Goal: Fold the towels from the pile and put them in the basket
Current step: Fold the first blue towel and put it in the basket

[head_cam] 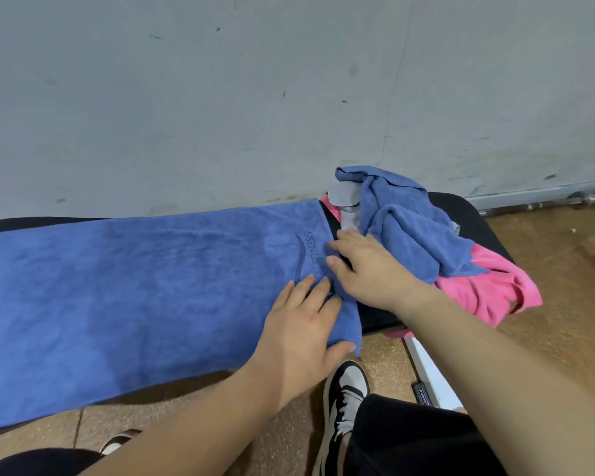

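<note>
A long blue towel (pixel 134 290) lies spread flat along a black bench (pixel 461 207), with a dark logo near its right end. My left hand (pixel 303 324) presses flat on the towel's right end, thumb at the hanging corner. My right hand (pixel 364 269) rests with straight fingers on the same right edge, just above the left hand. To the right sits the pile: a crumpled blue towel (pixel 413 228) on top, a pink towel (pixel 488 286) draping off the bench, and a grey cloth (pixel 347 197) peeking out behind. No basket is in view.
A grey wall (pixel 255 97) rises directly behind the bench. The floor (pixel 564 304) is brown. My black-and-white shoes (pixel 340 407) and dark trousers are below. A white board (pixel 430 372) lies on the floor under the bench's right part.
</note>
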{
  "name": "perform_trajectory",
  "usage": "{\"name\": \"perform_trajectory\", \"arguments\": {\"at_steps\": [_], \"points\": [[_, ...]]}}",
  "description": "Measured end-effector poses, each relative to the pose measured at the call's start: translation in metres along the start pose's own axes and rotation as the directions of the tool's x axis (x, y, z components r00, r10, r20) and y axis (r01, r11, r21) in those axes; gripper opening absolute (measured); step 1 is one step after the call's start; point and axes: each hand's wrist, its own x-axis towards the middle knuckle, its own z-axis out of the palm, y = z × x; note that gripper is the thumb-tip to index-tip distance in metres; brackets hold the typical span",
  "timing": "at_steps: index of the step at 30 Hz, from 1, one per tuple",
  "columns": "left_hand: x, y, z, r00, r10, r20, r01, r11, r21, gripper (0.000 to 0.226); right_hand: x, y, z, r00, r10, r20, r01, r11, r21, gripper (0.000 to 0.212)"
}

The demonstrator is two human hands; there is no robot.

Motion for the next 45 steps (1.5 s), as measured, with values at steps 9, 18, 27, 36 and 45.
{"name": "perform_trajectory", "arguments": {"at_steps": [9, 18, 27, 36, 45], "points": [[-0.004, 0.006, 0.009, 0.988, -0.032, -0.152, -0.001, 0.977, -0.211, 0.031, 0.008, -0.009, -0.005, 0.981, 0.072, -0.183, -0.04, 0.984, 0.174, 0.032], [-0.025, -0.018, -0.05, 0.929, -0.238, -0.284, 0.038, 0.823, -0.567, 0.009, 0.042, -0.026, 0.001, 0.891, 0.448, -0.07, -0.41, 0.861, 0.302, 0.041], [-0.053, -0.049, -0.07, 0.939, -0.314, -0.142, 0.146, 0.735, -0.662, 0.029, 0.088, -0.074, 0.006, 0.897, 0.395, -0.196, -0.241, 0.811, 0.533, 0.013], [-0.038, -0.037, -0.088, 0.941, -0.328, -0.084, 0.149, 0.625, -0.767, 0.012, 0.073, -0.082, -0.02, 0.885, 0.349, -0.307, -0.179, 0.866, 0.467, 0.016], [-0.002, 0.027, -0.097, 0.93, -0.345, 0.129, 0.244, 0.316, -0.917, 0.026, 0.034, -0.038, -0.062, 0.857, 0.412, -0.31, -0.139, 0.764, 0.63, 0.049]]}}
